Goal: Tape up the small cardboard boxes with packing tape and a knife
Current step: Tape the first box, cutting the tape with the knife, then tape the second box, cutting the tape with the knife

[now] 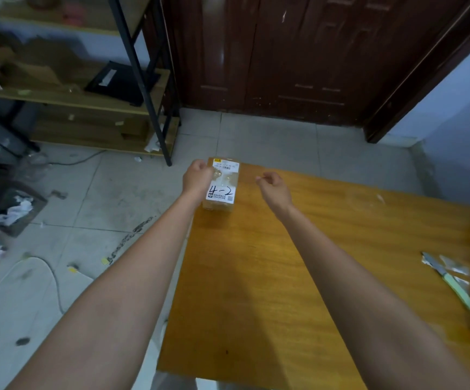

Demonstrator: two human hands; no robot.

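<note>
The small brown cardboard box [221, 184], glossy with clear tape and closed so that nothing of its contents shows, lies at the far left corner of the orange-yellow wooden table [256, 277]. A white shipping label [222, 190] covers much of its top, with "4-2" handwritten in black and a barcode strip nearer the far end. The left hand [197, 175] is at the box's left edge, fingers curled in against its top and side, gripping it. The right hand [273, 184] hovers just right of the box, apart from it, fingers loosely curled with thumb and forefinger near each other; whether they pinch anything cannot be told.

Well apart, at the table's right edge, lies a knife with a pale green handle [450, 280], its blade pointing away, among scraps of clear tape [453, 267].

On the tiled floor to the left, an open dark box [14, 209] holds crumpled white paper. Behind it a wood-and-black-metal shelf unit [93, 99] carries flattened brown cardboard and a flat black package [121, 83]. A dark brown wooden door [284, 57] stands beyond the table.
</note>
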